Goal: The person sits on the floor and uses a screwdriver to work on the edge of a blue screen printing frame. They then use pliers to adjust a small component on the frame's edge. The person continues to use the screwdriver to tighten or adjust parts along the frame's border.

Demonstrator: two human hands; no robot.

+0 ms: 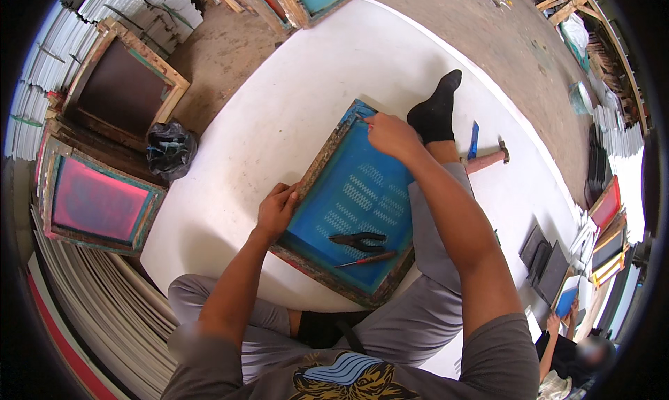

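Note:
A wooden screen-printing frame [317,170] with blue mesh lies tilted across my lap and the white surface. Rows of small pale marks run over its mesh. My left hand [277,210] grips the frame's left rail, fingers curled on its edge. At the far corner, my right hand [392,135] is closed with its fingertips against the inner edge; whatever they pinch is too small to make out. On the near part of the mesh rest dark-handled pliers [358,242] and a screwdriver [366,259] with a red and black handle.
Right of my black-socked foot [437,111] lie a hammer [486,162] and a blue tool [474,141]. A black plastic bag [171,150] and more frames [101,201] stand at the left. Another person's hands [563,322] hold something blue at the lower right.

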